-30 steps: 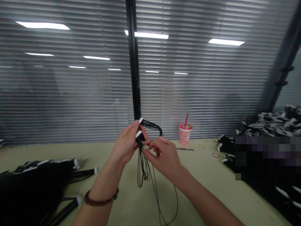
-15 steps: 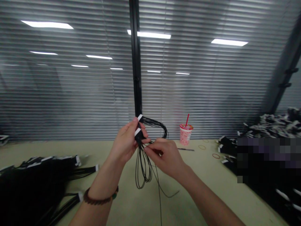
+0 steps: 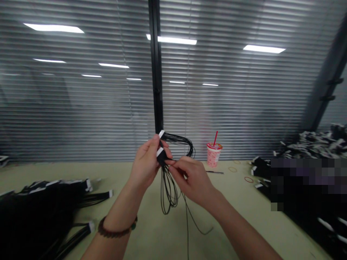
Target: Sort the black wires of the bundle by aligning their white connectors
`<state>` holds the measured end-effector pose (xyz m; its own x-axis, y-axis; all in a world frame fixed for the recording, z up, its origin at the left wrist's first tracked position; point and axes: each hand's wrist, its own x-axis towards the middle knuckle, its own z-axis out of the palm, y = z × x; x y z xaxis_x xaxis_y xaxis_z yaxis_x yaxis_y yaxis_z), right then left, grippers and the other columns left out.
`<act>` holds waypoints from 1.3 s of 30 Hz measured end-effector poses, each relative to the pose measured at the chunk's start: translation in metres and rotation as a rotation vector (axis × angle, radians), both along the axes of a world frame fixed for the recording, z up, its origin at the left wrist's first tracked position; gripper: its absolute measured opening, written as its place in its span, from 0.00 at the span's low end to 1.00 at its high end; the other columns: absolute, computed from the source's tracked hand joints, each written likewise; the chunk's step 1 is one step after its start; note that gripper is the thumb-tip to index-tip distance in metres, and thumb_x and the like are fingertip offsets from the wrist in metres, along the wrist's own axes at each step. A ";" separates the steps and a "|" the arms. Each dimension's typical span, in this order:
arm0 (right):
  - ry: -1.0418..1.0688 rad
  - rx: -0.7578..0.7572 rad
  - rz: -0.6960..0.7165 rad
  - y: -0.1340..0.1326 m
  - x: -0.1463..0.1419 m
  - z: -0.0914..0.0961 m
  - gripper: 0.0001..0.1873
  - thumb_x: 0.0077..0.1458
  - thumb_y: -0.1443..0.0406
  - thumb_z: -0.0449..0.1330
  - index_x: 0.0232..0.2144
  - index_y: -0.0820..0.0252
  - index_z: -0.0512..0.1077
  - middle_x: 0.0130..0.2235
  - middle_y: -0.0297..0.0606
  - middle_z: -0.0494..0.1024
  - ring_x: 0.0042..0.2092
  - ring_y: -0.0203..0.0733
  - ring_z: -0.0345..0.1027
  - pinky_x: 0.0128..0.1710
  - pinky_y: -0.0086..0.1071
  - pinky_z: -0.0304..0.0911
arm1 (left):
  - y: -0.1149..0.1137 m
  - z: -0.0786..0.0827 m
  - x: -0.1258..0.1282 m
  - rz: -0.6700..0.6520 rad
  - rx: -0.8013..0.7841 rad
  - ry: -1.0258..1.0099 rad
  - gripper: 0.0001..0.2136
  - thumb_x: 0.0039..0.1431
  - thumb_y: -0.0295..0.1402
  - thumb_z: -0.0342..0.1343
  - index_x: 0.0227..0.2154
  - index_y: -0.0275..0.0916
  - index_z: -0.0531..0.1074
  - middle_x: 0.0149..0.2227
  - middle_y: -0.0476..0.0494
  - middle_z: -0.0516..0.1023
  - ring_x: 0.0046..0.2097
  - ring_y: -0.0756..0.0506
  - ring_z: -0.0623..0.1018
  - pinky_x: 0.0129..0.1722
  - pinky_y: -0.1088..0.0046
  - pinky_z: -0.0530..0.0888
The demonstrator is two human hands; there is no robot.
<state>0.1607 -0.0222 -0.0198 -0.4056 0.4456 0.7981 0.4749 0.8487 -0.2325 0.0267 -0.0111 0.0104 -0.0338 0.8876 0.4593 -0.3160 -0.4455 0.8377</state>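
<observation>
Held up over the table, a bundle of thin black cords (image 3: 168, 191) hangs in loops, with two flat white-tipped ends at its top. My left hand (image 3: 146, 162) is closed around those ends, the thumb pressing near the upper white tip (image 3: 161, 134). Just to the right, my right hand (image 3: 191, 177) pinches a thin strand of the cord at the bundle's neck, thumb and forefinger together. Another part of the bundle arcs out behind my right hand. Two loose strands dangle below it. A beaded bracelet (image 3: 115, 231) is on my left wrist.
Black cord bundles with white ends (image 3: 38, 216) lie at the left. A larger dark heap (image 3: 303, 216) covers the right side. A pink cup with a red straw (image 3: 213, 155), a thin dark stick (image 3: 215, 172) and several rubber bands (image 3: 248, 179) are on the pale table (image 3: 151, 238) before blinds.
The hanging loops and loose strands have swung slightly to the right. My right hand has drawn its pinched strand a little upward. My left hand keeps its hold.
</observation>
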 end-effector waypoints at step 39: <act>0.395 -0.589 0.138 0.007 0.049 0.025 0.12 0.51 0.61 0.57 0.36 0.63 0.65 0.20 0.29 0.65 0.19 0.26 0.55 0.17 0.19 0.49 | 0.010 -0.008 0.003 -0.199 -0.384 0.153 0.14 0.57 0.37 0.45 0.22 0.34 0.66 0.14 0.52 0.66 0.11 0.60 0.52 0.12 0.83 0.65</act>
<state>0.2097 -0.0156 0.0053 -0.2199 0.8124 0.5400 0.1587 0.5760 -0.8019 0.0293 -0.0014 0.0020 0.1973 0.9769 0.0824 -0.2238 -0.0369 0.9739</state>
